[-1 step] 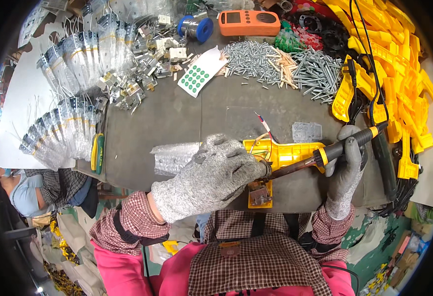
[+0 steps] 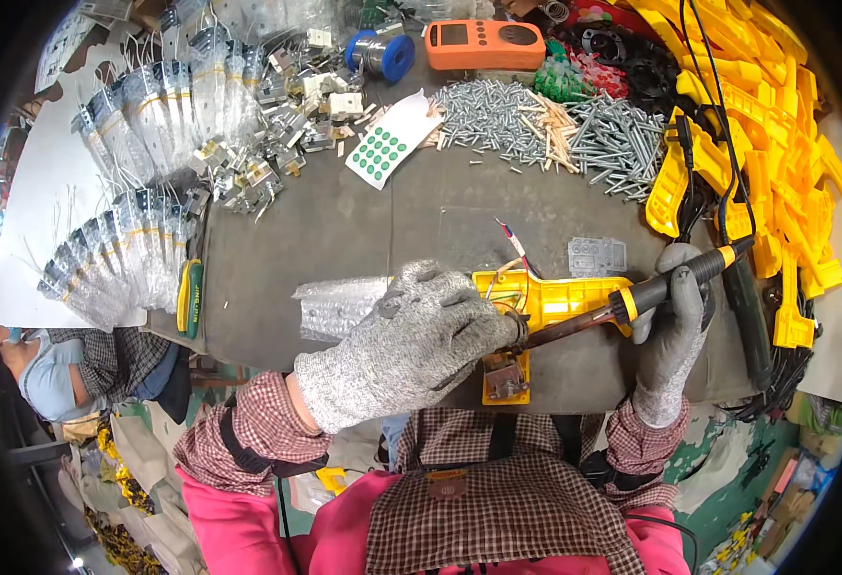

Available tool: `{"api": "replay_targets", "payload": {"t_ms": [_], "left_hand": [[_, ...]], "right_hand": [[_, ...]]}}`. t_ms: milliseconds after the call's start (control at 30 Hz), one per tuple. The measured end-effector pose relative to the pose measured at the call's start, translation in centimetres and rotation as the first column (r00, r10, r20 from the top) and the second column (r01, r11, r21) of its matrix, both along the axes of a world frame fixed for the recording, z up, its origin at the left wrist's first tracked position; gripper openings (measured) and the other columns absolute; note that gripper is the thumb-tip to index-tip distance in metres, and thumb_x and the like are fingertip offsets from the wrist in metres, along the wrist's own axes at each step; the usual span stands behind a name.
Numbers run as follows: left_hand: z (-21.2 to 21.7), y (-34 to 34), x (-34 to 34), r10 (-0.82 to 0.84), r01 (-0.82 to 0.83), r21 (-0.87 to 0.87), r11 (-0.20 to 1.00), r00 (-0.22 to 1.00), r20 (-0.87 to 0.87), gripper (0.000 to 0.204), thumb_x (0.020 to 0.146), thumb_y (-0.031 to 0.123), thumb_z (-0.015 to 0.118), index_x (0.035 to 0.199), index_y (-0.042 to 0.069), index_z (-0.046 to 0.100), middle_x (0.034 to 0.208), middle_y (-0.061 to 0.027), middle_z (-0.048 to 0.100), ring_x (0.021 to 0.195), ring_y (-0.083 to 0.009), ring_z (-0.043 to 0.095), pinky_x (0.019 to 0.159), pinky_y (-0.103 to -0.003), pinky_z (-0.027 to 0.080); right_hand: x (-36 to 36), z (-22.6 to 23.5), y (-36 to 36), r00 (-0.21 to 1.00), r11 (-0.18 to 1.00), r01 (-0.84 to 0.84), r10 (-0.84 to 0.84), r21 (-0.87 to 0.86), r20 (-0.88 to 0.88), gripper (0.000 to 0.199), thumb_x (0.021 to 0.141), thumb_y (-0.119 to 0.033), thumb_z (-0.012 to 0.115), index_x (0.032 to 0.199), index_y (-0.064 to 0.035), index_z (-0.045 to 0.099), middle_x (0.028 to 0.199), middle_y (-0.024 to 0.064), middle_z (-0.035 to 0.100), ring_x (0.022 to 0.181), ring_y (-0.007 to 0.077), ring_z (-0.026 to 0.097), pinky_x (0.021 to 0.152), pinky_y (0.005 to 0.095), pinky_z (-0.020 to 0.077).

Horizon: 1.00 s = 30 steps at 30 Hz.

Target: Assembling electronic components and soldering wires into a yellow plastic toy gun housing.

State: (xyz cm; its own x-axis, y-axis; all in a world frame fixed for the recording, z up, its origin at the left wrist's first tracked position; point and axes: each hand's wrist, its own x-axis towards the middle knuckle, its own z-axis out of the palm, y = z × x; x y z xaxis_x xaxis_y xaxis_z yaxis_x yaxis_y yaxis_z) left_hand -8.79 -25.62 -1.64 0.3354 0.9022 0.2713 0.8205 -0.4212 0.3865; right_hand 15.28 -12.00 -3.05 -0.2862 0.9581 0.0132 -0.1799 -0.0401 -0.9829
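Note:
My right hand (image 2: 678,321), in a grey glove, is closed round the black handle of a soldering iron (image 2: 662,291). The iron slants down to the left, its tip end beside my left fingers. My left hand (image 2: 416,335), gloved too, bends over the left part of a yellow plastic housing (image 2: 574,301), fingertips pinched; what they hold is hidden. Thin red and white wires (image 2: 517,241) rise from the housing. Below it, a brownish see-through part (image 2: 505,381) sits in a yellow piece. A bubble-wrapped strip (image 2: 334,309) lies partly under my left hand.
Behind are a solder spool (image 2: 380,57), an orange handheld meter (image 2: 484,45), screws (image 2: 497,120) and a green-dotted sticker sheet (image 2: 389,146). Yellow casings (image 2: 775,144) and black cables crowd the right. Wrapped wired parts (image 2: 124,249) and a green-yellow-handled tool (image 2: 189,299) lie left; a person (image 2: 76,374) sits beyond.

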Motion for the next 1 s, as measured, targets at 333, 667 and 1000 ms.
{"api": "replay_targets", "payload": {"t_ms": [333,667,1000], "left_hand": [[0.0,0.4,0.2,-0.036,0.036,-0.02,0.999,0.999,-0.022,0.041,0.076,0.019,0.068,0.116,0.011,0.068,0.102,-0.004,0.067,0.097,-0.0261,0.061,0.091,-0.048,0.044],[0.8,1.1,0.1,-0.105,0.109,0.03,0.994,0.988,-0.113,0.045,0.071,0.022,0.074,0.114,0.01,0.069,0.099,-0.0034,0.068,0.092,-0.0249,0.063,0.085,-0.045,0.047],[1.9,1.5,0.4,-0.139,0.14,-0.006,0.99,0.981,-0.133,0.044,0.072,0.023,0.07,0.114,0.009,0.069,0.095,-0.0056,0.067,0.09,-0.0276,0.065,0.085,-0.045,0.05]], "right_hand": [[0.1,-0.5,0.3,1.0,0.999,-0.004,0.003,-0.045,-0.029,0.026,0.098,-0.031,0.055,0.1,-0.0057,0.055,0.058,0.0015,0.054,0.042,0.0061,0.044,0.039,0.0193,0.0301],[0.1,0.0,0.3,1.0,0.997,0.01,-0.009,-0.083,0.013,0.025,0.098,-0.031,0.056,0.101,-0.0056,0.056,0.057,0.002,0.055,0.043,0.006,0.045,0.039,0.0187,0.0309],[0.3,0.2,0.2,1.0,0.996,-0.025,0.025,-0.089,0.004,0.022,0.097,-0.027,0.054,0.101,-0.006,0.055,0.061,0.0039,0.057,0.044,0.0068,0.046,0.041,0.0201,0.0325]]}}
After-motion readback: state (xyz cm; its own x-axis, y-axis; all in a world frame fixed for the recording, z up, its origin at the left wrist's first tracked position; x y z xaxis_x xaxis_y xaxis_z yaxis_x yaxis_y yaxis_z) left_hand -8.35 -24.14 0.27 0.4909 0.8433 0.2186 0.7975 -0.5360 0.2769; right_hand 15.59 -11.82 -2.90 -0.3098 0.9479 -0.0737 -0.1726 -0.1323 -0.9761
